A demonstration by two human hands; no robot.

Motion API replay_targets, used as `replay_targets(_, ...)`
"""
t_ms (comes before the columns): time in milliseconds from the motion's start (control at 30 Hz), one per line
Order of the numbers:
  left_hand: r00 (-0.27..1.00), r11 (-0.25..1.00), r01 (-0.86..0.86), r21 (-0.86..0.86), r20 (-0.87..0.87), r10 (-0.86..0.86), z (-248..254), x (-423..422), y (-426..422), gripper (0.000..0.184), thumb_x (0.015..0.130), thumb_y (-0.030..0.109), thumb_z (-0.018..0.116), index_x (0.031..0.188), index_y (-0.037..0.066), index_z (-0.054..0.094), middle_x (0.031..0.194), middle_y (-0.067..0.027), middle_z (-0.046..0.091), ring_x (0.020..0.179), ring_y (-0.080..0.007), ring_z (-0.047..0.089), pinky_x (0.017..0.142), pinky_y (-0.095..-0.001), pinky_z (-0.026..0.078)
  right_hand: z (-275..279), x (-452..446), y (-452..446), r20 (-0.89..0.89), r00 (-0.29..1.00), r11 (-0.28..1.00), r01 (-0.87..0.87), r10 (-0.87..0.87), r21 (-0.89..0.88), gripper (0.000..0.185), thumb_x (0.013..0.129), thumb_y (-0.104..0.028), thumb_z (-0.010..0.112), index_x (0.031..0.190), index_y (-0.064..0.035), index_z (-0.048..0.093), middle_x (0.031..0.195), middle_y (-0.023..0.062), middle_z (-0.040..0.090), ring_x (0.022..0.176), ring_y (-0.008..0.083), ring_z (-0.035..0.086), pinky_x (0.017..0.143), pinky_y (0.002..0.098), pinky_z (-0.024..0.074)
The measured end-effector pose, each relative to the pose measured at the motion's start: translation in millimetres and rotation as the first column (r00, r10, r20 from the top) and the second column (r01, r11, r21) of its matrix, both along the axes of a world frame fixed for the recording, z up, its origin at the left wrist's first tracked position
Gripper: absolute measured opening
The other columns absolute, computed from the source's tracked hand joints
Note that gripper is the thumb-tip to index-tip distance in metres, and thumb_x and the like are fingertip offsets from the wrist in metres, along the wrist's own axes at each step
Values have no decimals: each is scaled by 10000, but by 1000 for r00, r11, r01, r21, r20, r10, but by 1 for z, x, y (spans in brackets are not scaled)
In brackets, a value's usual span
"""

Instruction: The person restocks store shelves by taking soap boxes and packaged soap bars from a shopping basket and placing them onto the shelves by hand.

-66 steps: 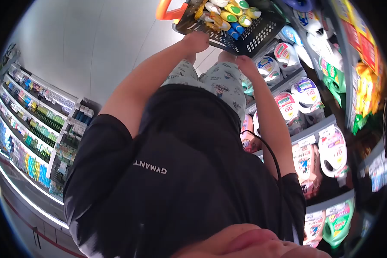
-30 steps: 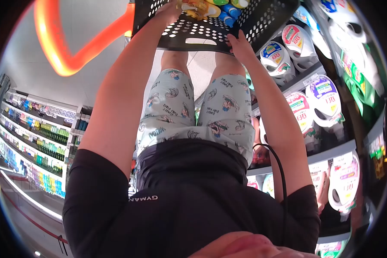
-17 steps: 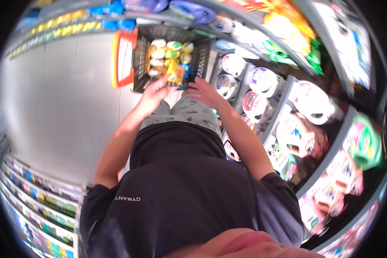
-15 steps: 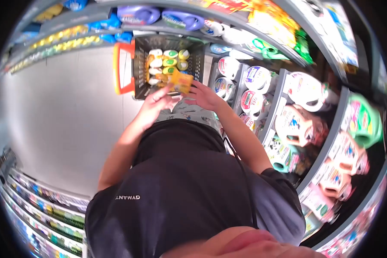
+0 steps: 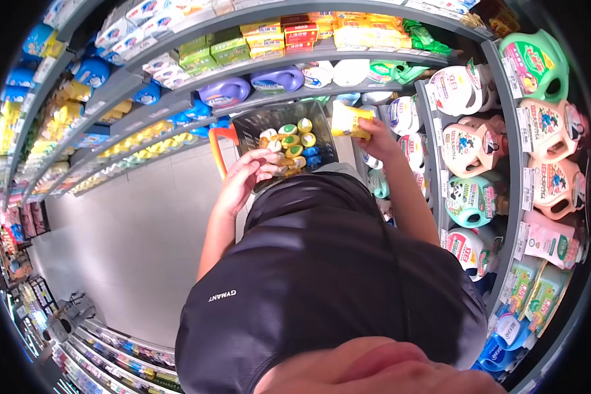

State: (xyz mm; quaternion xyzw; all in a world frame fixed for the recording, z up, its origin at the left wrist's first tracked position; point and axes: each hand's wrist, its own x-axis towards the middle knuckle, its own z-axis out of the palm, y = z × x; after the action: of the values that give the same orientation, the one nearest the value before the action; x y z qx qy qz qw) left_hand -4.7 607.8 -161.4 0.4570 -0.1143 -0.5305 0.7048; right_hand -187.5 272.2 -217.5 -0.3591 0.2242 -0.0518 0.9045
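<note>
The hands are apart. At 1 o'clock the right hand [image 5: 381, 142] grips a yellow packet [image 5: 352, 121], held just beside the basket's right edge. At 10 o'clock the left hand [image 5: 251, 170] has its fingers loosely bent by the basket's near left corner. The black basket [image 5: 259, 117] sits at 12, bottles [image 5: 290, 141] inside, orange handle [image 5: 215, 148] at 10. Purple jugs [image 5: 224, 92] line a shelf at 11.

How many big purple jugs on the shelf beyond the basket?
2: left jug and right jug, side by side beyond the black basket. More may be hidden behind them.
</note>
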Motion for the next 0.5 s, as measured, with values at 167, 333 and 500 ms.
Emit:
replay_targets(167,1000,1000,-20,14,-7,21,2,-8,-21,385,952,169,505,1284,-24,520,1211,-163,625,1038,-254,637,902,-356,497,-5,-11,-42,33,980,980,199,-198,-26,274,963,-164,614,1215,-59,597,1018,22,674,819,79,640,653,222,536)
replay_targets(333,1000,999,-3,34,2,3,7,-12,-48,367,954,154,502,1276,-20,526,1180,-143,629,1023,-249,639,897,-371,495,13,-13,-80,72,963,957,266,-259,-120,251,942,-166,648,1165,-53,625,966,26,682,764,87,641,626,224,536)
replay_targets(500,1000,997,1,73,15,-2,9,-13,-76,357,957,176,518,1261,-10,532,1168,-132,625,1025,-241,633,914,-366,484,4,-10,-114,152,959,959,258,-240,-118,246,958,-145,614,1180,-40,619,965,40,680,728,100,625,621,230,499)
